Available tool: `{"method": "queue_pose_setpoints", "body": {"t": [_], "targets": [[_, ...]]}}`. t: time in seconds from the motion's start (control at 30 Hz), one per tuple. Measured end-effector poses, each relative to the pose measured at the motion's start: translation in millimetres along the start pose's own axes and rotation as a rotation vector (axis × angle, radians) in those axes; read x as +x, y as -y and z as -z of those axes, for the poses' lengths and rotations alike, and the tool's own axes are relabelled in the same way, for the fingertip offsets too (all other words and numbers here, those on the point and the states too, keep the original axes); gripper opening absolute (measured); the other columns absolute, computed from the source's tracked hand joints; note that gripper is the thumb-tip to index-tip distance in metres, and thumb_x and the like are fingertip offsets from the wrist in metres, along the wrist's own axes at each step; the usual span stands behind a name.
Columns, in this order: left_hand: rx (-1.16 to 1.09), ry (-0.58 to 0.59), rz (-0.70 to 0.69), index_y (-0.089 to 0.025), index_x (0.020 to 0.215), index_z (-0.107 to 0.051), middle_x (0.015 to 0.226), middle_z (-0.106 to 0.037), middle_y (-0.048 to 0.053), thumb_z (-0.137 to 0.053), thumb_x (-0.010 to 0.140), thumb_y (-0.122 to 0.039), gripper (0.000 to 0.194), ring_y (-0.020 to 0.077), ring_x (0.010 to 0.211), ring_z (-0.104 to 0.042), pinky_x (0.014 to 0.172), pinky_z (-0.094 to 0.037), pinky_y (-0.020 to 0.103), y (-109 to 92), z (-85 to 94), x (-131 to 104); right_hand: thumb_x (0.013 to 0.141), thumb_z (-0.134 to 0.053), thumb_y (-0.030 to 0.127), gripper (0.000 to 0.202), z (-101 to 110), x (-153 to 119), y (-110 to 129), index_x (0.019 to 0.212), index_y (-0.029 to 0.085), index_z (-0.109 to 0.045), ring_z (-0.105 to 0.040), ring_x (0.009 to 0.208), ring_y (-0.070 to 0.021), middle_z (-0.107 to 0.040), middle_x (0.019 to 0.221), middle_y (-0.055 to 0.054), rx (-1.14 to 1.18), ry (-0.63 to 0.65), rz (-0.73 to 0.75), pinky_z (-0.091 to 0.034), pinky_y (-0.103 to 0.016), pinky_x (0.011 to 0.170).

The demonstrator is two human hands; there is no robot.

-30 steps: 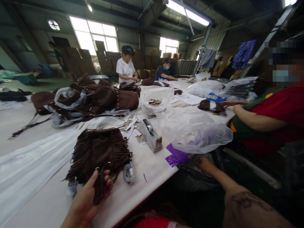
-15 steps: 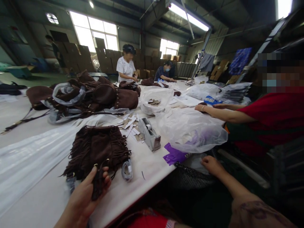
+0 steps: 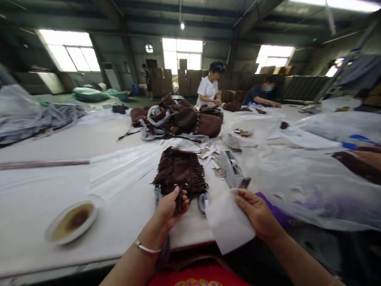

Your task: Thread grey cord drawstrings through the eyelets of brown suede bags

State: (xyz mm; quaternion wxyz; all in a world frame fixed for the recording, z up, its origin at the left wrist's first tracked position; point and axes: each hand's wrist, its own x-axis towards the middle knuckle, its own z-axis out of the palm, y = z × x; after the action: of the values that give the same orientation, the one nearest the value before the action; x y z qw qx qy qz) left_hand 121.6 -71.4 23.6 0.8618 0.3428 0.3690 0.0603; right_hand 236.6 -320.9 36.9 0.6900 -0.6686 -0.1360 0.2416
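Note:
A dark brown fringed handbag [image 3: 180, 167] lies on the white table in front of me. My left hand [image 3: 172, 206] is closed around the dark strap or tassel [image 3: 178, 201] at the bag's near edge. In a pinch between thumb and fingers, my right hand [image 3: 257, 210] holds a white sheet of thin paper [image 3: 228, 222] by its upper corner; the sheet hangs just right of the bag. Beside the bag's right corner sits a small coil wrapped in clear plastic [image 3: 203, 203]. The grey tape dispenser [image 3: 230, 169] stands beyond my right hand.
Brown bags [image 3: 181, 119] are heaped farther back. Paper tags [image 3: 210, 157] lie scattered left of the dispenser. A large clear plastic bag [image 3: 300, 186] covers the right side. At the left is a dish of brown liquid [image 3: 73, 222]. Two co-workers sit or stand across the table.
My view has swung to the left. My right hand has come up from the table's edge and now holds a white sheet. The left hand keeps its hold on the strap or tassel.

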Motion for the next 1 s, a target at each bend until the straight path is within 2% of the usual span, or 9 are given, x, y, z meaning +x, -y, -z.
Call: {"method": "queue_pose_setpoints", "body": {"t": [0.07, 0.13, 0.23, 0.33, 0.43, 0.63, 0.77, 0.87, 1.0], "targets": [[0.045, 0.002, -0.018, -0.01, 0.093, -0.063, 0.072, -0.061, 0.003, -0.051, 0.095, -0.04, 0.032, 0.0107, 0.059, -0.057, 0.058, -0.05, 0.024, -0.6, 4.7, -4.8, 0.075, -0.071, 0.05, 0.046, -35.7, 14.2, -9.6, 0.109, 0.019, -0.067, -0.063, 0.074, -0.0185, -0.073, 0.09, -0.005, -0.009, 0.042, -0.007, -0.049, -0.027, 0.065], [0.142, -0.022, -0.068, -0.011, 0.092, -0.062, 0.074, -0.062, 0.003, -0.052, 0.094, -0.044, 0.034, 0.0109, 0.059, -0.053, 0.056, -0.045, 0.024, -1.7, 11.5, -9.3, 0.078, -0.067, 0.049, 0.044, -60.7, 24.2, -18.1, 0.109, 0.018, -0.068, -0.064, 0.081, -0.021, -0.074, 0.095, -0.006, -0.148, 0.098, 0.043, -0.05, -0.03, 0.071], [0.343, -0.02, -0.195, -0.013, 0.087, -0.062, 0.075, -0.065, 0.005, -0.055, 0.089, -0.048, 0.036, 0.0128, 0.062, -0.052, 0.055, -0.039, 0.025, -3.4, 23.6, -14.3, 0.081, -0.06, 0.042, 0.035, -80.3, 33.0, -26.6, 0.105, 0.019, -0.071, -0.065, 0.091, -0.0239, -0.074, 0.1, -0.006, -0.426, 0.223, 0.161, -0.049, -0.033, 0.082], [0.423, 0.011, -0.295, -0.015, 0.078, -0.061, 0.069, -0.063, 0.002, -0.06, 0.083, -0.048, 0.033, 0.0133, 0.063, -0.051, 0.058, -0.036, 0.025, -4.4, 32.4, -17.9, 0.084, -0.053, 0.038, 0.031, -91.7, 38.9, -30.4, 0.101, 0.02, -0.071, -0.065, 0.092, -0.0245, -0.074, 0.097, -0.005, -0.578, 0.33, 0.225, -0.048, -0.033, 0.084], [0.385, 0.018, -0.287, -0.017, 0.078, -0.06, 0.069, -0.061, 0.0, -0.061, 0.081, -0.047, 0.03, 0.0131, 0.063, -0.05, 0.058, -0.038, 0.024, -5.3, 34.8, -23.5, 0.082, -0.049, 0.039, 0.032, -104.9, 45.5, -31.2, 0.095, 0.02, -0.071, -0.066, 0.091, -0.0251, -0.075, 0.093, -0.005, -0.611, 0.301, 0.228, -0.048, -0.033, 0.081], [0.264, 0.01, -0.162, -0.016, 0.106, -0.058, 0.088, -0.067, 0.004, -0.061, 0.079, -0.049, 0.042, 0.0171, 0.07, -0.061, 0.057, -0.043, 0.025, -4.2, 38.7, -40.6, 0.077, -0.046, 0.045, 0.039, -120.1, 57.8, -35.0, 0.091, 0.017, -0.07, -0.067, 0.078, -0.0258, -0.075, 0.082, -0.007, -0.621, 0.126, 0.095, -0.047, -0.033, 0.07], [0.386, -0.155, -0.245, -0.011, 0.121, -0.052, 0.088, -0.068, 0.006, -0.076, 0.069, -0.034, 0.062, 0.0191, 0.076, -0.065, 0.06, -0.045, 0.025, 4.2, 45.5, -38.3, 0.075, -0.047, 0.046, 0.038, -122.6, 60.0, -39.8, 0.088, 0.018, -0.069, -0.067, 0.073, -0.0248, -0.074, 0.078, -0.006, -0.583, 0.082, 0.073, -0.047, -0.032, 0.065], [0.402, -0.17, -0.316, -0.008, 0.122, -0.05, 0.09, -0.071, 0.009, -0.077, 0.066, -0.027, 0.065, 0.022, 0.08, -0.067, 0.066, -0.048, 0.028, 7.8, 47.4, -31.8, 0.073, -0.054, 0.049, 0.036, -127.2, 56.9, -40.1, 0.085, 0.019, -0.069, -0.066, 0.067, -0.0238, -0.073, 0.073, -0.005, -0.481, 0.067, 0.02, -0.047, -0.031, 0.059], [0.588, -0.258, -0.446, -0.008, 0.125, -0.051, 0.075, -0.067, 0.001, -0.078, 0.062, -0.023, 0.069, 0.0175, 0.069, -0.063, 0.061, -0.046, 0.025, 2.9, 44.5, -32.1, 0.07, -0.069, 0.051, 0.036, -135.9, 47.2, -35.8, 0.085, 0.019, -0.066, -0.065, 0.06, -0.0217, -0.072, 0.068, -0.004, -0.026, 0.173, -0.178, -0.05, -0.03, 0.055]]}}
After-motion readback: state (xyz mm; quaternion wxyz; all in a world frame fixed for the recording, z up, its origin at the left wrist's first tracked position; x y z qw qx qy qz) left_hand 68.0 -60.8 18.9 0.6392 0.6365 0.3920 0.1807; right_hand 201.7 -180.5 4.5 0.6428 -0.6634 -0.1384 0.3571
